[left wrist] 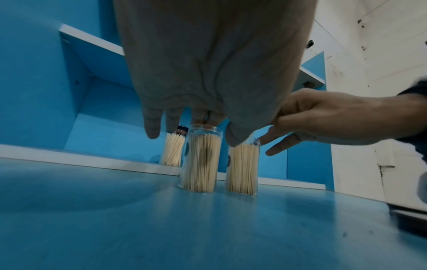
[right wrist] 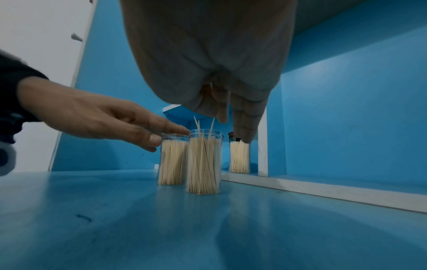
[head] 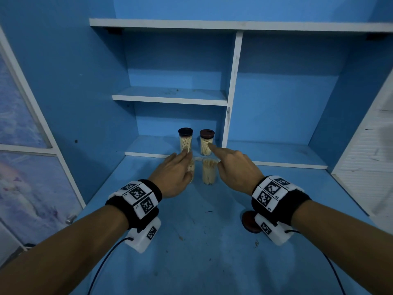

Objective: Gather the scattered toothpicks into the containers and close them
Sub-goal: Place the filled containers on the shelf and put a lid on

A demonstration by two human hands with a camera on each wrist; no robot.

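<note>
Each forearm is bare and ends in a black wristband [head: 280, 201] carrying white blocks printed with black square markers. Under each wristband hangs a white camera housing [head: 144, 236] with its own marker, trailing a thin black cable [head: 102, 267].

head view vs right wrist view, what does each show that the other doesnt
Only the head view shows the loose brown lid on the table beside the right wristband, the dark lid and brown lid of the two closed jars on the shelf, and the upper shelves.

Only the right wrist view shows two toothpicks sticking up above the rim of the nearer open jar.

Both show the two open jars on the table, the left hand by the left jar, and the right hand above.
</note>
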